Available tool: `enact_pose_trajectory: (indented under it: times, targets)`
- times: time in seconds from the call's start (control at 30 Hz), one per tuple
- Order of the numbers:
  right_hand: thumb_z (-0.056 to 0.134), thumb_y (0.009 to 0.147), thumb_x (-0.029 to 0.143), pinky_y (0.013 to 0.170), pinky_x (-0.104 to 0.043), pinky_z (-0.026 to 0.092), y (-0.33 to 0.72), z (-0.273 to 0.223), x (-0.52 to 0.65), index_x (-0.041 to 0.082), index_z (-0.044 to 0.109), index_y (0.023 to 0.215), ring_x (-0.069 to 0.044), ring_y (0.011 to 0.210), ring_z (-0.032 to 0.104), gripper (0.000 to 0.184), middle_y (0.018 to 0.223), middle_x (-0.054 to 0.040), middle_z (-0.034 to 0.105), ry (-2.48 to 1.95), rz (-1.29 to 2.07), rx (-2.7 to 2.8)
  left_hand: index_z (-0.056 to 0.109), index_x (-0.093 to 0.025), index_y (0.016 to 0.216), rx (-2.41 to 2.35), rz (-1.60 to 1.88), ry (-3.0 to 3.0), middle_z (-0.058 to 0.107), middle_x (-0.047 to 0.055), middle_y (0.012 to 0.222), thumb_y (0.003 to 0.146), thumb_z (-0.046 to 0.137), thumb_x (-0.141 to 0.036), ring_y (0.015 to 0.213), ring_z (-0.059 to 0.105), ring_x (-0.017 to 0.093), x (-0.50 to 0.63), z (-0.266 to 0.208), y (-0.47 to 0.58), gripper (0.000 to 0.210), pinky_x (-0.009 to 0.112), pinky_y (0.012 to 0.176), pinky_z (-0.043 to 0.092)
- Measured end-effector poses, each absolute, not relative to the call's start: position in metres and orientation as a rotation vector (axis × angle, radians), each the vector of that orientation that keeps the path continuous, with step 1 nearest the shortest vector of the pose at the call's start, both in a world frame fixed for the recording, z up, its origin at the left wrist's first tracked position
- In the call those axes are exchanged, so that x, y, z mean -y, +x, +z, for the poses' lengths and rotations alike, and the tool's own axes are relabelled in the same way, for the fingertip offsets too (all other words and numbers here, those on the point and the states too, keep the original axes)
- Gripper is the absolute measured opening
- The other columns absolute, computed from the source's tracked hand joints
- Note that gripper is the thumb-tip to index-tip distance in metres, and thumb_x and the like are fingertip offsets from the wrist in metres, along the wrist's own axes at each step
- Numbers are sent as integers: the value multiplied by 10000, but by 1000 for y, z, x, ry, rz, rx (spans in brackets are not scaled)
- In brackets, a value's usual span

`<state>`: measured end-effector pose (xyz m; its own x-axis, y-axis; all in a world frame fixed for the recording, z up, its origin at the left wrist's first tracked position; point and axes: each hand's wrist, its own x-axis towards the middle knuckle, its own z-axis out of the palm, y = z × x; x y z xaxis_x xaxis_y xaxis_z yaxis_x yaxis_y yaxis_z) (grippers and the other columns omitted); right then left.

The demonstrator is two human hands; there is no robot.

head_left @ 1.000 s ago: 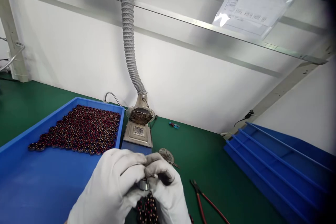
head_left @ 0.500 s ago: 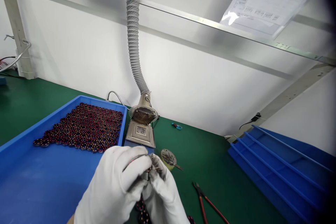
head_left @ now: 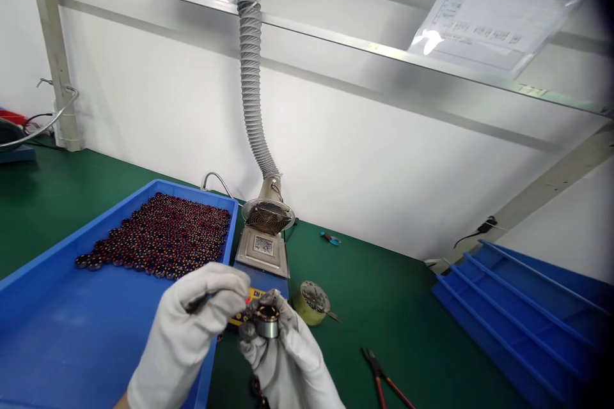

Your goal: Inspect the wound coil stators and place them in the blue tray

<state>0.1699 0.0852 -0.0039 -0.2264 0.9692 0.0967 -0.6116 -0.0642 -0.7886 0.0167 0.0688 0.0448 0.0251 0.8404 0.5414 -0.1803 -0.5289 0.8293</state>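
In the head view my right hand (head_left: 290, 351), in a white glove with greyed fingertips, holds a small motor stator (head_left: 267, 321). The stator is a silver metal ring with copper windings inside, its open top turned up. My left hand (head_left: 196, 319), also gloved, is just left of it with fingers curled and pinched near the ring's rim. Whatever lies between those fingertips is hidden. More dark and red wound parts (head_left: 259, 390) show below my hands. Beyond them is a metal hot-plate or solder-pot unit (head_left: 263, 252) with a yellow front panel (head_left: 256, 294).
On the left, a blue tray (head_left: 43, 262) holds many wound rings (head_left: 177, 230). A grey duct hose (head_left: 252, 77) hangs above the metal unit. To the right are a round tin (head_left: 311, 302), red-handled pliers (head_left: 378, 374), a small blue-handled tool (head_left: 330, 238) and blue ribbed trays (head_left: 522, 307).
My left hand has drawn back left from the right hand, uncovering the stator and the yellow panel. The view has shifted slightly, so the surroundings sit lower and further right.
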Motion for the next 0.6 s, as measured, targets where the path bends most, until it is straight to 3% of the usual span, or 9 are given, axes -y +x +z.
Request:
enact_pose_trajectory:
  times: [0.13,0.37,0.47,0.6]
  targets:
    - [796,529,379,773,-397,516,173,-9,-84,211,687,790,-209,731,657,329,752,-47,709,-535,1595,854,651,-299,937,-777,1364,1657,598,-12,1050,645,650,-126,936,568,167,-64,53,21,339,198,813,454]
    - [775,574,246,767,-385,516,174,-8,-79,219,671,833,-193,725,651,281,739,-26,698,-515,1642,812,672,-245,666,-665,1521,1451,639,-11,791,741,615,-168,781,579,150,-64,47,30,121,190,717,472]
    - [756,608,302,763,-389,520,171,-7,-73,221,663,877,-188,715,654,296,804,-39,702,-513,1627,786,667,-265,733,-758,1658,1328,637,-29,893,779,616,-214,847,578,143,-64,44,20,85,172,739,469]
    - [785,563,283,791,-391,516,170,-7,-74,215,670,868,-200,761,656,334,796,-44,704,-561,1602,803,669,-286,883,-866,1399,1598,627,-19,1023,709,657,-186,951,568,159,-68,48,17,201,187,844,437]
